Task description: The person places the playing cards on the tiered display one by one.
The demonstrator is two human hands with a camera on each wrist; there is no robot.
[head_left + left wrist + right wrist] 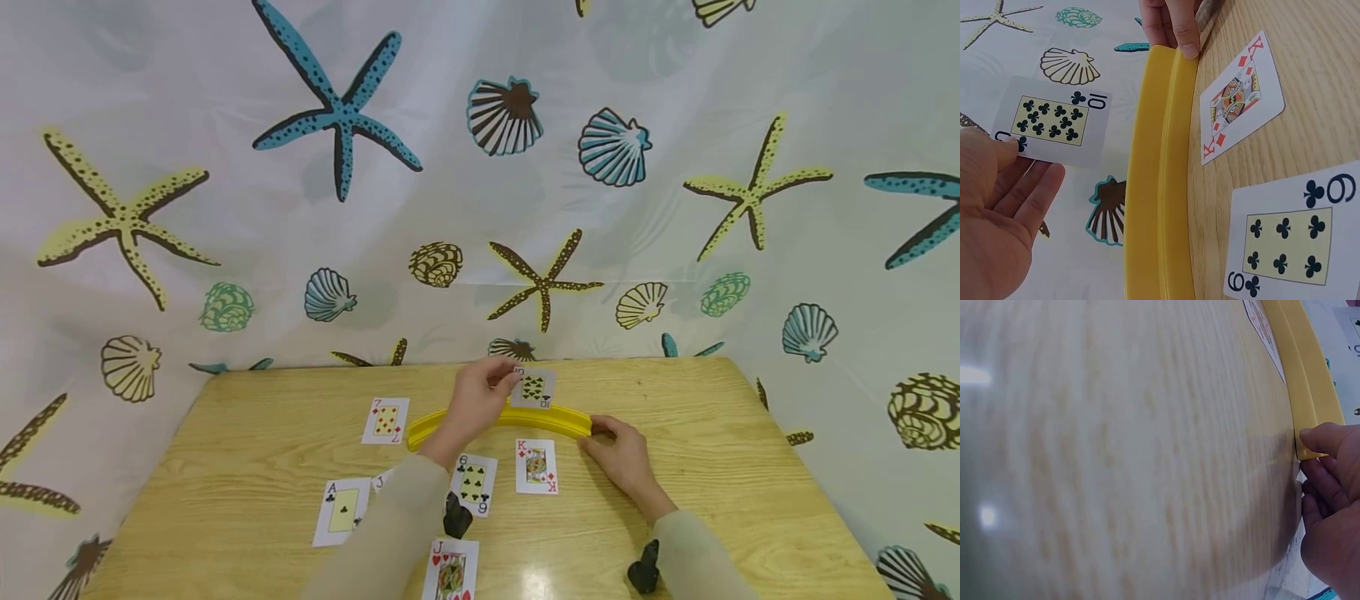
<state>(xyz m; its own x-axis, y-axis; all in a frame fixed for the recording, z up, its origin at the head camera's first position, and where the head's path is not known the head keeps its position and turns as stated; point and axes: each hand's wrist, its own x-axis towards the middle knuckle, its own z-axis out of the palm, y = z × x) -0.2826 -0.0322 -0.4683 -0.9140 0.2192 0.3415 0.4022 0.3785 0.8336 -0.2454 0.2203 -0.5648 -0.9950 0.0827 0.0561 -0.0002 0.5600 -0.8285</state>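
Note:
Between thumb and fingers, my left hand (478,398) pinches the ten of clubs (534,388) by its edge. In the left wrist view that playing card (1054,119) is face up to the camera, apart from the yellow curved card holder (1159,169). The holder (555,418) lies on the table as a long arc with a groove. At its right end my right hand (624,454) grips it; the right wrist view shows the thumb on top of the holder (1304,381) and fingers beneath the tip.
Face up on the wooden table (720,467) lie the seven of diamonds (386,421), king of diamonds (536,467), six of clubs (474,482), ace of clubs (342,512) and jack of hearts (452,573). My left sleeve mostly hides another jack (381,480). A shell-patterned curtain (450,200) hangs behind.

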